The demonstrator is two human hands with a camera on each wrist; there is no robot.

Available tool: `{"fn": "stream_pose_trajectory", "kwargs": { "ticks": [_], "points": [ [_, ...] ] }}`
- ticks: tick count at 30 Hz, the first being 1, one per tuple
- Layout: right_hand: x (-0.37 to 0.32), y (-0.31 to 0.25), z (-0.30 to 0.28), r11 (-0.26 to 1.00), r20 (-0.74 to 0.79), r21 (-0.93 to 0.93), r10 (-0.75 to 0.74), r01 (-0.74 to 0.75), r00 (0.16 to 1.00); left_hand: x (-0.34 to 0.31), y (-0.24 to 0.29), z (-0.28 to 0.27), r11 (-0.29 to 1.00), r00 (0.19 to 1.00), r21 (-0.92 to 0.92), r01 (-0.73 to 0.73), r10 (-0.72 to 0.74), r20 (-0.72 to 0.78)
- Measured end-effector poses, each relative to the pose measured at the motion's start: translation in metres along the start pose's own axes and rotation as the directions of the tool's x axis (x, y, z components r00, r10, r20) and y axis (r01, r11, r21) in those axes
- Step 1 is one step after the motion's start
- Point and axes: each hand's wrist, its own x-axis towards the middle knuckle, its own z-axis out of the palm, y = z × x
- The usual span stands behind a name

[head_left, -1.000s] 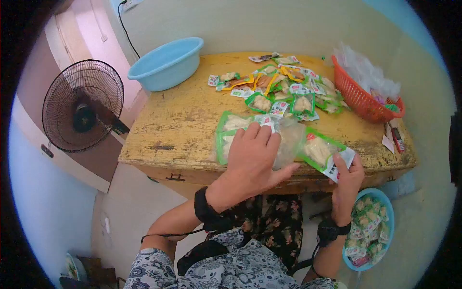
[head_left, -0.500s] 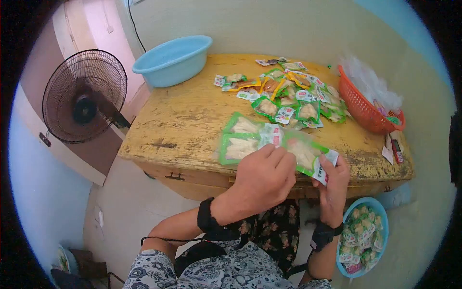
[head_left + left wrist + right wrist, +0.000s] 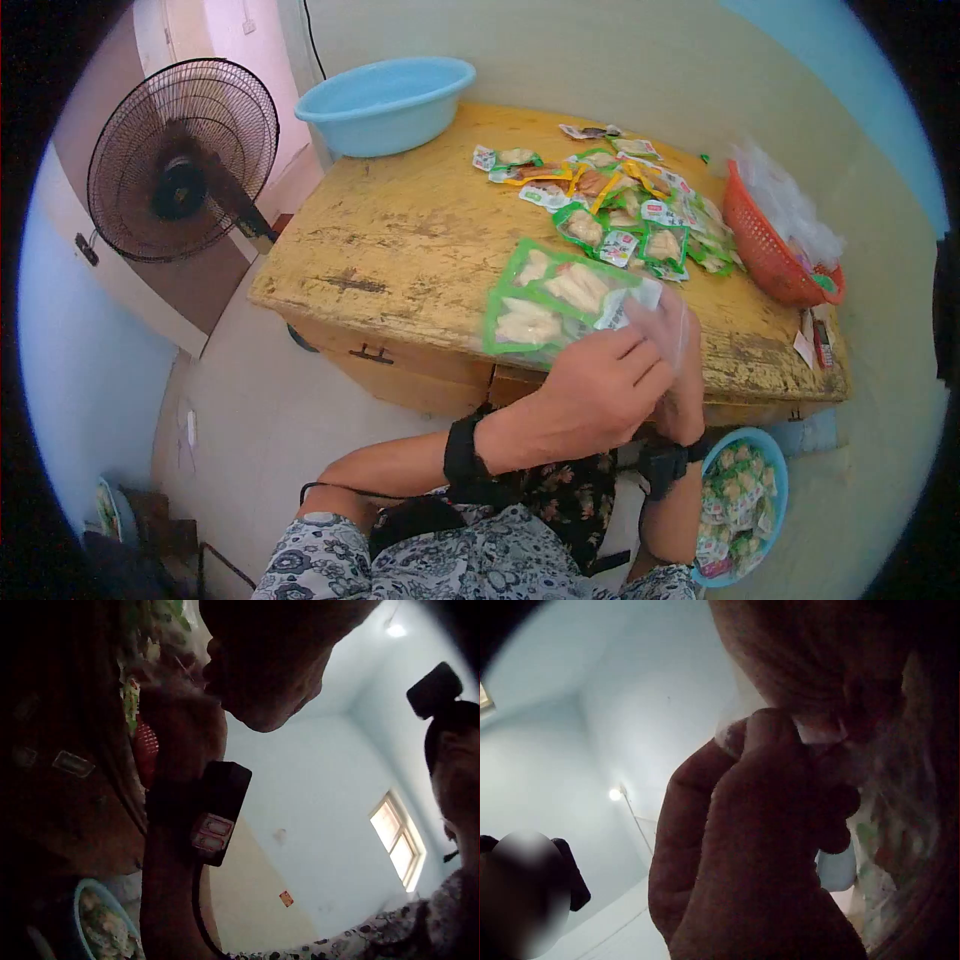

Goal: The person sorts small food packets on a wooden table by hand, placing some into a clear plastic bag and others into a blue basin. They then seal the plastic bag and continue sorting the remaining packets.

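Observation:
On the front of the worn yellow table (image 3: pixel 350 240) lies a clear plastic bag (image 3: pixel 560 350) with green-edged food packets (image 3: pixel 528 322) of pale pieces in it. Another green-edged packet (image 3: pixel 578 286) lies in the bag, its white end toward the right hand. My left hand (image 3: pixel 590 390) pinches the bag at its mouth, fingers curled. Partly behind it, my right hand (image 3: pixel 684 395) has its fingers at the white end, seen hazily through plastic. Close up in the right wrist view, the right hand (image 3: pixel 757 825) is bent beside the filmy plastic (image 3: pixel 900 802).
Loose green and yellow packets (image 3: pixel 620 205) are heaped at the table's back. A red basket (image 3: pixel 755 240) with plastic bags stands at the right, a blue basin (image 3: pixel 385 105) at the back left. A packet-filled basin (image 3: pixel 775 500) stands low right; a fan (image 3: pixel 180 170) stands left.
The right hand has moved left with its packet, which has slid into the clear bag. The left hand has gone from lying over the bag to pinching its mouth. The head view has turned.

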Motion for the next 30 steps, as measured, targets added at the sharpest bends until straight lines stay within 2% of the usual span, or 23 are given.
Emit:
{"fn": "stream_pose_trajectory", "kwargs": {
  "ticks": [2,5,7,8,11,14,17,20,23,25,28,30],
  "points": [
    [0.008,0.006,-0.004,0.968,0.064,-0.197,-0.142,0.152,0.988,-0.004,-0.004,0.001,1.000,0.999,-0.008,0.024,-0.024,0.035],
    [0.026,0.021,-0.018,0.968,0.140,-0.242,-0.028,0.062,0.990,-0.007,-0.011,-0.010,0.994,0.992,-0.003,0.109,-0.109,0.065],
    [0.017,0.010,-0.018,0.994,0.160,0.064,0.079,-0.090,0.984,-0.009,-0.017,-0.034,0.985,0.982,-0.010,0.171,-0.170,0.077],
    [0.013,0.006,-0.018,0.961,0.180,0.217,0.133,-0.172,0.975,-0.013,-0.025,-0.039,0.982,0.979,0.034,0.188,-0.190,0.071],
    [0.014,0.005,-0.028,0.978,0.236,0.185,0.051,-0.096,0.971,-0.027,-0.051,-0.050,0.965,0.965,0.123,0.233,-0.245,0.094],
    [0.014,0.002,-0.032,0.984,0.283,0.091,0.122,-0.153,0.951,-0.031,-0.074,-0.060,0.961,0.950,0.145,0.234,-0.258,0.178],
    [0.015,0.002,-0.028,0.990,0.150,-0.082,0.127,-0.115,0.980,-0.031,-0.084,-0.063,0.965,0.944,0.150,0.215,-0.245,0.220],
    [0.019,0.003,-0.018,0.986,0.094,-0.164,0.054,-0.038,0.994,-0.031,-0.089,-0.060,0.968,0.945,0.112,0.225,-0.244,0.218],
    [0.028,0.012,-0.005,0.991,0.014,-0.133,0.005,-0.003,1.000,-0.028,-0.094,-0.056,0.972,0.947,0.078,0.221,-0.233,0.221],
    [0.032,0.014,0.001,0.994,0.026,-0.104,-0.019,0.022,0.999,-0.027,-0.098,-0.054,0.974,0.949,0.065,0.215,-0.224,0.221],
    [0.042,0.030,-0.006,0.989,-0.024,-0.147,-0.024,0.020,0.999,-0.026,-0.103,-0.055,0.958,0.937,-0.007,0.288,-0.280,0.209],
    [0.040,0.033,-0.009,0.992,-0.035,-0.128,0.010,-0.014,0.999,-0.024,-0.105,-0.058,0.935,0.904,0.039,0.352,-0.351,0.246]
  ]
}}
